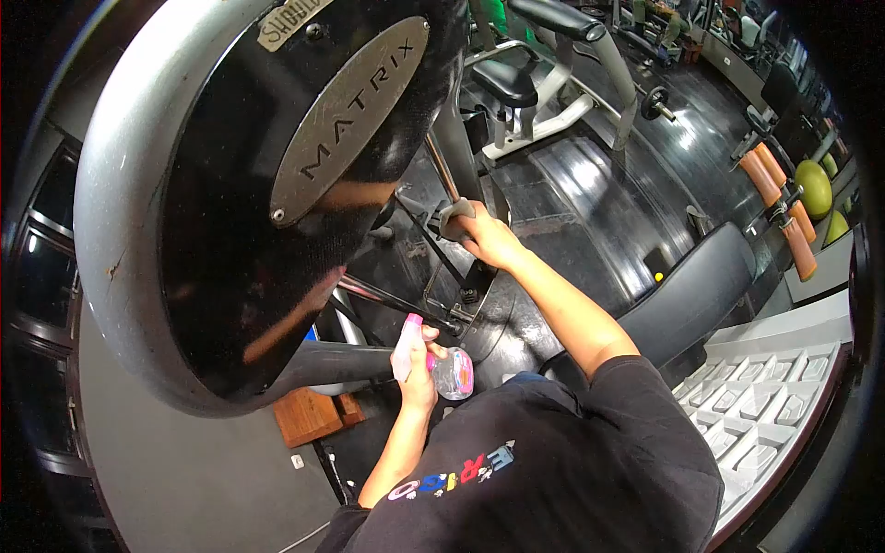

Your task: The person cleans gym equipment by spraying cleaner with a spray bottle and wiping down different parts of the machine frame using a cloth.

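My left hand (415,369) is closed round the neck of a spray bottle (454,373) with a pink trigger head and a clear body with a coloured label. My right hand (491,237) grips a grey cloth (455,221), which is pressed against a shiny metal rod (442,166) of a gym machine. Close to both hands on the left rises the machine's large black and silver housing (221,249), marked "MATRIX". Below the cloth, another metal rod (392,301) runs towards the machine's lower frame.
A long black padded bench (691,295) lies to the right. Farther back stand a gym machine with a black seat (505,85) and a barbell (656,104). Orange foam rollers (763,175) and a green ball (813,189) are at the far right. A wooden block (307,417) sits at lower left.
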`<state>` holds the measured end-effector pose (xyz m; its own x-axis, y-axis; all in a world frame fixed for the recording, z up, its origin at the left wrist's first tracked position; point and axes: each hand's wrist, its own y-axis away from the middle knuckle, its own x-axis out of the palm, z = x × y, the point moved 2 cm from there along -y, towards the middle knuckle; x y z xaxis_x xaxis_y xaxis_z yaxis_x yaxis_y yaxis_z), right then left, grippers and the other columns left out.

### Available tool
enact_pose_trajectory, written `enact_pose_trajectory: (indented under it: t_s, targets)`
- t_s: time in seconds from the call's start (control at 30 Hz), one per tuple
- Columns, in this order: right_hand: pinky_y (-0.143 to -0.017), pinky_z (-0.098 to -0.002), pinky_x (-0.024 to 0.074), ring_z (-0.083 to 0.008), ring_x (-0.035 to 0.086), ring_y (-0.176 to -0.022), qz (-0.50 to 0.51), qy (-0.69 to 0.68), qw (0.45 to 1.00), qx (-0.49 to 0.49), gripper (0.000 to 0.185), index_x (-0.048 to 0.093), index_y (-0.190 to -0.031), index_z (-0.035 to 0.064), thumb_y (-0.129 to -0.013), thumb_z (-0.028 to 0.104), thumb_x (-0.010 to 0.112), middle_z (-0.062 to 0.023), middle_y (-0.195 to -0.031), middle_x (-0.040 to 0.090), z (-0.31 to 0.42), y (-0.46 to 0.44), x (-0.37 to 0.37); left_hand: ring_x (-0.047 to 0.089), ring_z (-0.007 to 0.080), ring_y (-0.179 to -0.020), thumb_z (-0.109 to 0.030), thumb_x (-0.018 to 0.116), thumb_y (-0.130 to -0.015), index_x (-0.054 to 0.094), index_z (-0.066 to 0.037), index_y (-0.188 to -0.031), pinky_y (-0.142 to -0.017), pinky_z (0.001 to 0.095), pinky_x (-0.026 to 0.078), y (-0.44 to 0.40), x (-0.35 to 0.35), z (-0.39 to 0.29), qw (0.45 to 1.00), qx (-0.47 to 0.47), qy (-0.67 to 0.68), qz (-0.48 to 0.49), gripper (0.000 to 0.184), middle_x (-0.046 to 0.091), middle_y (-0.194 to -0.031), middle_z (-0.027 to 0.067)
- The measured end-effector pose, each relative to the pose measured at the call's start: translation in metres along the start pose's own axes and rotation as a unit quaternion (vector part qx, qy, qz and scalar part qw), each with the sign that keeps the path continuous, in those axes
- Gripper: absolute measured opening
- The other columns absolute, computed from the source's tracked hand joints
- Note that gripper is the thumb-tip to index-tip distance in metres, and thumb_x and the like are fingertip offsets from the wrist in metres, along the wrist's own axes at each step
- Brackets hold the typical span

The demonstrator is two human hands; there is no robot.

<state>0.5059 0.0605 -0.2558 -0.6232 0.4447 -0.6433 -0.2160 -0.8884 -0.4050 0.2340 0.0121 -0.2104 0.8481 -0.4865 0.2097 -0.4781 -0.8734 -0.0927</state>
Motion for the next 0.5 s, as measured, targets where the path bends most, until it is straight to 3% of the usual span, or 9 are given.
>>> enact_pose_trajectory:
  t_s: [0.1,0.17,0.2,0.3,0.37,0.43,0.5]
  targets:
    - [-0.086,-0.0443,0.0519,-0.0387,0.058,-0.106,0.035,0.041,0.999,0.009,0.04,0.059,-0.114,0.0127,-0.076,0.012,0.068,-0.0184,-0.122,0.05,-0.026,0.018,0.02,0.058,0.0113,-0.069,-0.041,0.054,-0.097,0.059,0.003,-0.109,-0.067,0.0275,0.048,0.003,0.0,0.001,1.0,-0.009,0.013,-0.001,0.046,0.061,-0.09,0.0063]
    - [-0.084,-0.0447,0.0525,-0.0362,0.061,-0.102,0.162,0.13,0.974,0.091,0.036,0.062,-0.114,0.0165,-0.078,0.017,0.067,-0.0165,-0.115,0.055,-0.038,0.024,0.033,0.058,0.0115,-0.07,-0.039,0.055,-0.097,0.057,0.004,-0.117,-0.067,0.0275,0.049,0.006,0.0,0.002,0.999,0.003,0.031,-0.011,0.047,0.063,-0.093,0.0067]
    - [-0.083,-0.0441,0.0532,-0.0351,0.063,-0.1,0.163,0.162,0.966,0.117,0.031,0.067,-0.11,0.019,-0.079,0.02,0.067,-0.0154,-0.111,0.059,-0.043,0.018,0.04,0.058,0.0115,-0.07,-0.039,0.055,-0.097,0.057,0.004,-0.117,-0.067,0.0275,0.049,0.007,-0.001,0.003,0.999,0.006,0.032,-0.013,0.047,0.063,-0.093,0.0067]
    - [-0.084,-0.044,0.0532,-0.035,0.064,-0.1,0.221,0.192,0.945,0.144,0.027,0.071,-0.105,0.0199,-0.079,0.017,0.066,-0.0162,-0.114,0.06,-0.05,0.007,0.047,0.058,0.0119,-0.07,-0.037,0.056,-0.097,0.053,0.004,-0.125,-0.068,0.0278,0.049,0.013,-0.006,0.006,0.999,0.003,0.036,-0.01,0.05,0.063,-0.097,0.0075]
    - [-0.082,-0.0413,0.0549,-0.0331,0.066,-0.102,0.246,0.233,0.927,0.16,0.026,0.071,-0.102,0.0069,-0.077,0.012,0.067,-0.0185,-0.113,0.064,-0.056,0.002,0.053,0.058,0.0121,-0.07,-0.037,0.056,-0.097,0.051,0.004,-0.128,-0.068,0.0282,0.049,0.014,-0.008,0.008,1.0,0.002,0.025,0.009,0.052,0.064,-0.099,0.008]
    - [-0.081,-0.0397,0.0557,-0.0311,0.067,-0.101,0.294,0.269,0.901,0.172,0.028,0.071,-0.101,0.0028,-0.074,0.011,0.07,-0.0171,-0.109,0.068,-0.056,-0.002,0.06,0.058,0.0121,-0.07,-0.036,0.056,-0.097,0.053,0.004,-0.127,-0.068,0.0283,0.049,0.016,-0.008,0.01,0.999,-0.004,0.037,-0.012,0.05,0.064,-0.099,0.0079]
    - [-0.082,-0.0397,0.0556,-0.0278,0.068,-0.101,0.343,0.289,0.88,0.156,0.028,0.072,-0.103,0.0085,-0.075,0.01,0.068,-0.0149,-0.109,0.069,-0.054,-0.004,0.06,0.058,0.0122,-0.071,-0.037,0.056,-0.097,0.054,0.004,-0.125,-0.068,0.0282,0.049,0.019,-0.009,0.007,1.0,0.001,0.017,0.01,0.049,0.063,-0.098,0.0073]
